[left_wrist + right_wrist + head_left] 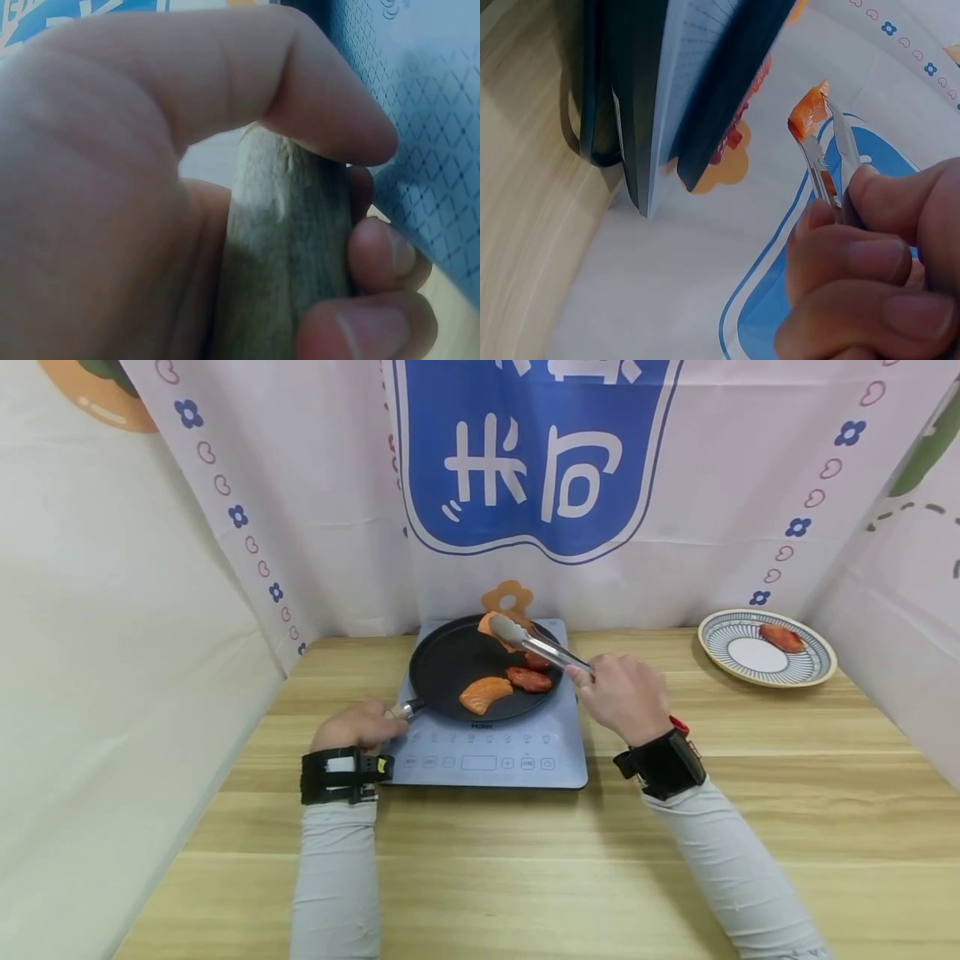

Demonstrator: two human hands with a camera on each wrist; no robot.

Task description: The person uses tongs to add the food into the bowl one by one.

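Observation:
My left hand (352, 725) grips the wooden handle (281, 247) of a black frying pan (442, 664), its fingers wrapped round the wood. In my right hand (626, 696) are metal tongs (551, 652), squeezed between thumb and fingers. Their tips pinch an orange salmon slice (810, 112) over the pan's far right side; the right wrist view shows it lifted clear. Lower in the pan lies another salmon slice (486, 694), beside a glossy reddish piece of meat (529, 679). More pieces behind are partly covered by the tongs.
The pan sits on a pale blue induction cooktop (487, 785) with a touch panel. At the back right of the wooden table (480, 877) stands a patterned plate (720, 664) bearing one reddish piece of meat (782, 638). A printed cloth (337, 527) hangs close behind the cooktop.

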